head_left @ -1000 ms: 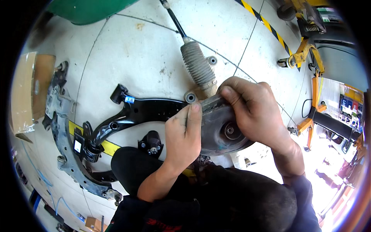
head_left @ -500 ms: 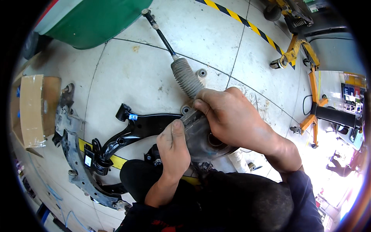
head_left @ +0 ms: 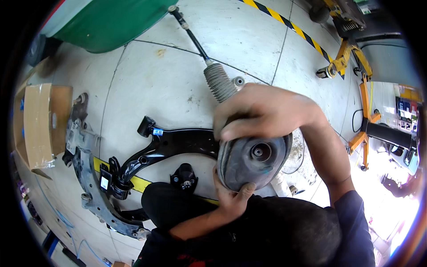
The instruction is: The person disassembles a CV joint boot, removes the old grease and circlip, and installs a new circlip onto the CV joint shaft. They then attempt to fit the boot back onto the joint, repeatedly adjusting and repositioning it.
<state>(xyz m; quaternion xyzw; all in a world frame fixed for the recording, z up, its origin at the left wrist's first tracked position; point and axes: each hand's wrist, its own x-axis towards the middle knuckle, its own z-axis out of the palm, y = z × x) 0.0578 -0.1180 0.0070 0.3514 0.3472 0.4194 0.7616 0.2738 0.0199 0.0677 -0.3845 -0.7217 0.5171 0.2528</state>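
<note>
A dark grey, oval rubber boot [head_left: 240,165] faces up in front of me, its round collar surrounding a shaft end. My left hand [head_left: 232,198] grips its near rim, thumb on top and fingers underneath. Across its far rim lies my right hand [head_left: 267,113], curled and partly blurred, thumb against the edge. Beyond that hand, a ribbed grey bellows [head_left: 219,82] leads to a black tie rod [head_left: 196,43] pointing away to the far left. What joins the boot to the bellows is hidden behind my right hand.
Left on the floor are a black control arm [head_left: 178,141], a small black mount [head_left: 183,178] and a worn grey subframe [head_left: 84,167]. A cardboard box [head_left: 38,127] stands at far left. Yellow-orange wheeled equipment [head_left: 340,58] is at right, a green panel [head_left: 106,26] at the back.
My left hand has gone from the boot's upper left edge to its near rim. The boot has turned, showing its collar. My right hand has shifted over the far rim.
</note>
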